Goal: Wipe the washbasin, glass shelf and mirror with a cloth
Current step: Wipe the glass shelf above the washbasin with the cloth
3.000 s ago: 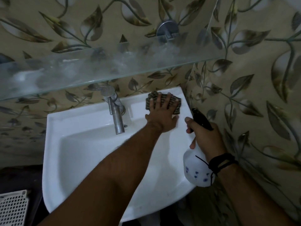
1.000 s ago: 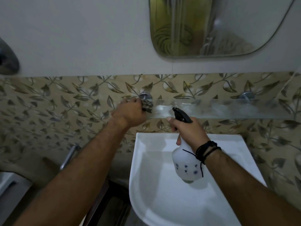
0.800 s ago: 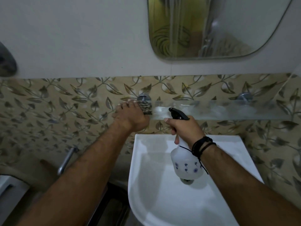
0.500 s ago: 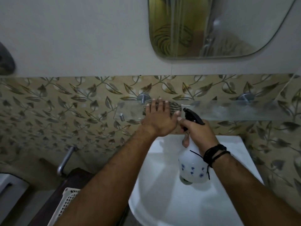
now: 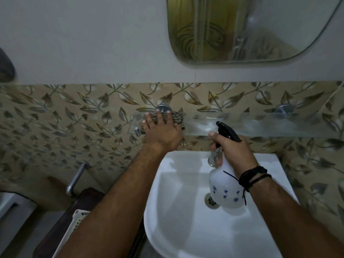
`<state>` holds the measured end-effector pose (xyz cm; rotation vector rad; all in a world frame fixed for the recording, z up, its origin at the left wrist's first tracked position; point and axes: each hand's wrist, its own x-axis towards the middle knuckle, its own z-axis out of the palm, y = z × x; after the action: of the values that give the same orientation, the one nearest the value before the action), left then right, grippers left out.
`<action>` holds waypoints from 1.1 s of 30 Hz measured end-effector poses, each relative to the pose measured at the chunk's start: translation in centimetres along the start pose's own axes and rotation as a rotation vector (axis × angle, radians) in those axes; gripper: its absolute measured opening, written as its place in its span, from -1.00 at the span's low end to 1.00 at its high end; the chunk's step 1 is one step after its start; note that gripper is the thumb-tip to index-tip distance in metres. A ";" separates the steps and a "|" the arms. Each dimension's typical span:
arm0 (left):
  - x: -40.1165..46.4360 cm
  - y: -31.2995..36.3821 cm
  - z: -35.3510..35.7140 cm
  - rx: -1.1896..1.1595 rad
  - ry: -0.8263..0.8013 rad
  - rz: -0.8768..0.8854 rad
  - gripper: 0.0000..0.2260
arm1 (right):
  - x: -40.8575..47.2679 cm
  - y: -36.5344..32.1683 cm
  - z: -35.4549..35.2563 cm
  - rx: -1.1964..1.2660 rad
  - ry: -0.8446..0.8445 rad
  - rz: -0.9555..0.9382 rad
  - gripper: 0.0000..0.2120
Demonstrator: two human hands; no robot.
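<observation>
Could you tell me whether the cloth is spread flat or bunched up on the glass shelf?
Spread flat: the cloth lies on the glass shelf under the left hand's open palm.

Cloth (image 5: pixel 176 118) mostly under left hand (image 5: pixel 162 133); mirror (image 5: pixel 251 28) top cropped.

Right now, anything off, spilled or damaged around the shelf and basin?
Nothing broken or spilled. The glass shelf looks cloudy right of the cloth, which the left hand presses flat on its left end. The right hand holds the spray bottle over the washbasin.
</observation>
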<state>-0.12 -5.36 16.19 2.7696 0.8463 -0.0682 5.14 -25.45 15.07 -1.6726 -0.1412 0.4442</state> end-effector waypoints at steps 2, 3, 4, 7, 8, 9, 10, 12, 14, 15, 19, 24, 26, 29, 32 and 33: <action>0.1 2.1 0.6 -0.001 0.014 0.043 -0.41 | -0.2 -0.3 -0.7 0.004 0.007 -0.015 -0.62; 0.1 3.4 0.9 0.000 0.013 0.078 -0.42 | -0.2 -0.4 -1.2 0.009 0.018 -0.019 -0.67; 0.1 4.9 1.3 -0.003 0.007 0.117 -0.42 | -0.3 -0.5 -1.8 0.013 0.032 -0.022 -0.74; 0.1 9.9 2.5 -0.007 -0.028 0.216 -0.42 | -0.3 -0.7 -3.8 0.012 0.079 -0.031 -0.73; 0.3 11.5 2.9 -0.012 -0.045 0.241 -0.43 | -0.3 -0.8 -4.6 0.011 0.088 -0.037 -0.75; 0.4 12.9 3.3 -0.018 -0.064 0.260 -0.43 | -0.3 -0.8 -5.2 0.010 0.104 -0.040 -0.82; 0.6 14.0 3.5 -0.019 -0.081 0.274 -0.43 | -0.3 -0.9 -6.0 0.007 0.123 -0.047 -0.84; 0.9 15.2 3.8 -0.005 -0.092 0.290 -0.43 | 0.0 -1.0 -7.3 -0.002 0.151 -0.050 -0.82; 0.8 15.2 3.7 -0.006 -0.077 0.297 -0.44 | 0.4 -0.9 -8.2 -0.018 0.138 -0.038 -0.88; 0.6 14.7 3.6 -0.013 -0.065 0.295 -0.44 | 0.6 -0.7 -8.4 -0.021 0.121 -0.031 -0.88; -0.6 11.3 3.1 0.003 -0.011 0.234 -0.45 | 1.4 0.0 -7.6 -0.066 0.046 0.010 -0.74; -1.7 4.4 2.1 0.002 0.056 0.065 -0.44 | 1.5 0.4 -5.2 -0.081 -0.056 0.032 -0.62; -2.0 2.3 1.9 -0.010 0.071 -0.010 -0.44 | 1.5 0.5 -4.5 -0.088 -0.068 0.034 -0.56; -1.9 1.9 2.0 -0.007 0.074 -0.060 -0.44 | 1.7 0.6 -4.8 -0.067 -0.042 0.049 -0.56; -1.5 4.1 2.3 0.001 0.086 -0.059 -0.43 | 2.2 1.0 -6.6 -0.069 -0.006 0.043 -0.65; -1.5 5.1 2.5 0.011 0.089 -0.034 -0.42 | 2.3 1.1 -7.3 -0.077 0.004 0.035 -0.69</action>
<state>1.58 -10.91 15.03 2.7867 0.9173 0.0451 9.79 -31.61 14.13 -1.7534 -0.1275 0.4673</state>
